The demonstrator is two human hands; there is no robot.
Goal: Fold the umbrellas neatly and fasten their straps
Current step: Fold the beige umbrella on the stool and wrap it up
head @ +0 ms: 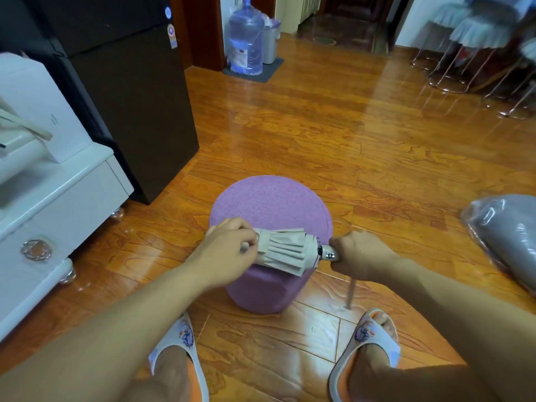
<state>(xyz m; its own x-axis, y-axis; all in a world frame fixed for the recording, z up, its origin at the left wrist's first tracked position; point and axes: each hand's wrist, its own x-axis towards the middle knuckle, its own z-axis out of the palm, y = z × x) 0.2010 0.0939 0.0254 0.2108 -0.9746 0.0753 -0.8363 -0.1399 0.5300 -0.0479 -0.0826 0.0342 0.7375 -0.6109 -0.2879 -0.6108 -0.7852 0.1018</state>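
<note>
**Desk:** What do the hands show?

**Photographer:** A seated person holds a beige umbrella [285, 250] crosswise over the near edge of a round purple stool [271, 204]. The canopy is collapsed and loosely pleated, its folds hanging down over the stool's near side. The left hand [229, 250] has its grip curled round the umbrella's left end, fingers pinching the bunched fabric there. The right hand [358, 255] is closed tight round the handle end at right; a silver collar [330, 254] shows just beside its knuckles.

**Desk:** Is the strap fastened?

**Photographer:** I cannot tell; no strap is plainly visible round the canopy. A thin pale cord or strip [351, 294] hangs below the right hand toward the floor.

**Desk:** And the surroundings?

**Photographer:** A glossy wooden floor [348, 126]. Both feet wear white slippers [374, 335] on the near side of the stool. A dark refrigerator [130, 97] and a white cabinet [58, 198] stand at left, a large water bottle [246, 39] at the far wall, clear-legged chairs [478, 53] at far right, and a grey bundle wrapped in plastic [507, 236] lies at right.
</note>
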